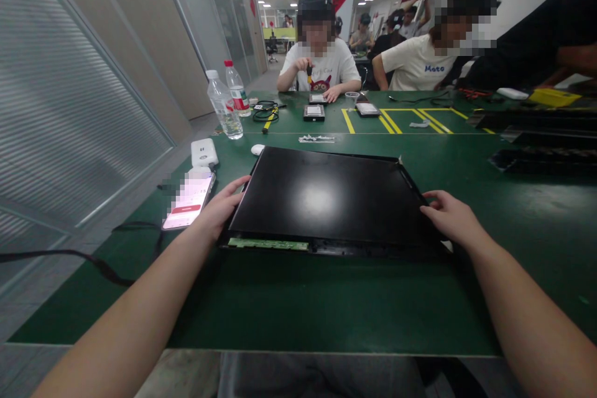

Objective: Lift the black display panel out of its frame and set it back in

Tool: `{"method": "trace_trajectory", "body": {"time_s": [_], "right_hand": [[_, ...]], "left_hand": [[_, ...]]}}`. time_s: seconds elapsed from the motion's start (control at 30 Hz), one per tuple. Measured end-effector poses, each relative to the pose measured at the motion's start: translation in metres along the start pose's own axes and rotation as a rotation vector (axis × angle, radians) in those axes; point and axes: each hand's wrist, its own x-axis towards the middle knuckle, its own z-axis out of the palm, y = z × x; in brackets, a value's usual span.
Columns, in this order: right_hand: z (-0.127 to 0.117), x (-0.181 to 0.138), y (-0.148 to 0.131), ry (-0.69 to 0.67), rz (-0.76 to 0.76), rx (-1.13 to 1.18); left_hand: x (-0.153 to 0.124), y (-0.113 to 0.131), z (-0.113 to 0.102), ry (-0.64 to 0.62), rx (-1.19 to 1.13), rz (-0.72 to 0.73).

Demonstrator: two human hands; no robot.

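Observation:
In front of me a black LCD panel [321, 196] lies in a dark frame, with a green circuit strip [268, 244] showing along its near edge. My left hand [226, 204] grips the left edge, fingertips at the side of the panel and the thumb partly hidden. At the opposite edge, my right hand [448, 214] has its fingers and thumb bent around the side. The panel rests on or just above the green table [326, 305]; which of the two I cannot tell.
Left of the panel are a lit phone [190, 199], a white power bank [204, 153] and two bottles [226, 106]. Across the table a person [321, 62] works with a screwdriver on hard drives [314, 112]. Dark strips [541, 137] lie at the right.

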Motion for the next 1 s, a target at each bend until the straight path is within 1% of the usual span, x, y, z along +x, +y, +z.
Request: {"method": "trace_trajectory", "body": {"time_s": [0.13,0.3,0.47,0.57,0.73,0.8,0.9,1.0], "right_hand": [[0.002,0.0,0.0,0.01,-0.018,0.003],[0.002,-0.002,-0.003,0.027,-0.021,0.022],[0.001,-0.003,-0.003,0.006,0.001,0.046],[0.003,-0.002,-0.002,0.013,-0.007,0.048],[0.005,-0.001,0.001,0.034,-0.038,0.039],[0.004,-0.002,0.001,0.026,-0.04,0.037],[0.003,-0.003,-0.001,0.01,-0.029,0.048],[0.003,-0.003,-0.003,0.001,-0.018,0.071]], "left_hand": [[-0.004,0.001,0.004,-0.001,0.026,0.013],[-0.003,-0.001,0.003,0.011,0.033,0.081],[0.002,-0.002,-0.002,-0.056,0.026,0.091],[0.003,-0.002,-0.004,-0.094,0.038,0.123],[0.004,-0.003,-0.005,-0.109,0.116,0.155],[0.004,-0.003,-0.004,-0.092,0.098,0.15],[0.002,-0.003,-0.002,-0.079,0.008,0.142],[-0.002,-0.004,0.0,-0.116,-0.023,0.208]]}}
